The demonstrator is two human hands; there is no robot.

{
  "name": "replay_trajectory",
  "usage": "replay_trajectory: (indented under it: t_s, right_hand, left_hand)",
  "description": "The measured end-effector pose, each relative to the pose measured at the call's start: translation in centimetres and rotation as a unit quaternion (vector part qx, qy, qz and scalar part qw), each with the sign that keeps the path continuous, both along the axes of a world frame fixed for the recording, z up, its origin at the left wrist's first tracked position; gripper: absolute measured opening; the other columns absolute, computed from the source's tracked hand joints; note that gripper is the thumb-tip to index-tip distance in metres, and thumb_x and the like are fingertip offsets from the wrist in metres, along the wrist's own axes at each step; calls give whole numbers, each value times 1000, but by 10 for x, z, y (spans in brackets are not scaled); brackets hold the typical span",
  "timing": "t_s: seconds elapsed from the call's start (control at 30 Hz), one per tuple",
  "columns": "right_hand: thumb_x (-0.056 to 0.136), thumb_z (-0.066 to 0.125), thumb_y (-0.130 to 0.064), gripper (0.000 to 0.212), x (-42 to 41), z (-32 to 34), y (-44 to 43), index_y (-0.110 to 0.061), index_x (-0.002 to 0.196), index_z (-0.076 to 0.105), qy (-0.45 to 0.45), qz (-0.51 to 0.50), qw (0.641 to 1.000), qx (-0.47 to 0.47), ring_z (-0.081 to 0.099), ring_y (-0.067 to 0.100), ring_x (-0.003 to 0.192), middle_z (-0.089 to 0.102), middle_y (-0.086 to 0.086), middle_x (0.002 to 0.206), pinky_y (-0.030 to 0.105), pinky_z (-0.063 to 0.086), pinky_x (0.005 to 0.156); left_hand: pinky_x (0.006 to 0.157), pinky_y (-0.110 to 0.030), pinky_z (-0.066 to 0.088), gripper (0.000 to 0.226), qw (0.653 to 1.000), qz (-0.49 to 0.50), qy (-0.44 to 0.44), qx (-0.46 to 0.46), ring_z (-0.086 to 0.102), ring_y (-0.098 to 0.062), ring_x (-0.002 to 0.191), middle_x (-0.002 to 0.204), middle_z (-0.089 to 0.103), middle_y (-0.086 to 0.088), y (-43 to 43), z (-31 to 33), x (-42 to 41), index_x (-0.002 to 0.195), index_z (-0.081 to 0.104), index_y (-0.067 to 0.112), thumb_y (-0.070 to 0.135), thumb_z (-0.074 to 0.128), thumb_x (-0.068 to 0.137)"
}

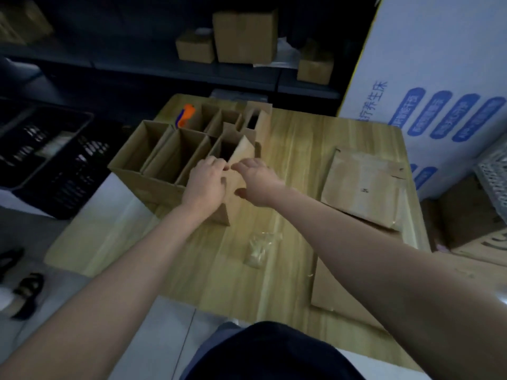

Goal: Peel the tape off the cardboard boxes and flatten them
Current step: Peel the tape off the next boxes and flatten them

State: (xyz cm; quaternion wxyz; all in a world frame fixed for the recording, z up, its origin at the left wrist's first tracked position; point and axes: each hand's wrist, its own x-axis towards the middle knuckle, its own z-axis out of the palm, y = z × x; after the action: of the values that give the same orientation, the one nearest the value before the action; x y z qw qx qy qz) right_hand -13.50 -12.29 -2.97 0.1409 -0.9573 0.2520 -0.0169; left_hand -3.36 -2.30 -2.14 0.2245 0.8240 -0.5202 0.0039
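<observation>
Several open-topped cardboard boxes (153, 157) stand packed together on the left part of a wooden table (296, 138). The nearest small box (238, 160) stands upright at the right end of the group. My left hand (205, 182) grips its near top edge with curled fingers. My right hand (258, 185) holds the same box on its right side, fingers over the top edge and thumb against the side wall. A crumpled wad of clear tape (260, 248) lies on the table nearer me. Flattened cardboard (362, 187) lies stacked at the right.
An orange and blue cutter (186, 115) sits in a far box. More flat cardboard (340, 294) lies at the near right edge. Black crates (46, 149) stand left of the table, shelves with boxes (244, 37) behind, a large white printed carton (439, 78) at right.
</observation>
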Motion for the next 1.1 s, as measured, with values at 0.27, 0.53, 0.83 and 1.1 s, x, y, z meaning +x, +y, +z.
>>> replay_trajectory:
  t_s: [0.27, 0.53, 0.83, 1.1]
  right_hand:
    - [86, 58, -51, 48, 70, -19, 28, -29, 128, 58, 197, 65, 973, -105, 2, 37, 143, 27, 5, 152, 57, 5, 113]
    - [92, 52, -27, 21, 71, -5, 24, -21, 103, 68, 114, -17, 988, -100, 27, 30, 133, 59, 5, 118, 51, 11, 113]
    - [91, 58, -22, 14, 22, 74, -18, -13, 99, 64, -187, -207, 945, 173, 58, 16, 84, 61, -1, 91, 19, 47, 61]
    - [87, 62, -19, 11, -46, 101, -50, -14, 96, 60, -352, -415, 792, 277, 60, 21, 89, 63, 4, 92, 29, 50, 71]
  left_hand:
    - [97, -41, 43, 26, 999, 13, -12, 39, 51, -24, 109, 119, 56, -8, 41, 3, 59, 117, 59, 10, 11, 53, 92]
    - [99, -40, 43, 25, 999, -49, -9, 8, 51, -21, 111, 118, 56, -6, 30, 12, 68, 117, 59, 11, 12, 54, 92]
    - [111, -43, 27, 75, 978, -70, 79, -181, 29, -23, 135, 145, 28, -9, -15, 50, 47, 142, 26, 18, 28, 70, 82]
    - [114, -50, 15, 114, 994, -101, 39, 14, 16, -31, 136, 145, 14, -2, -38, 54, 14, 143, 10, 31, 75, 69, 55]
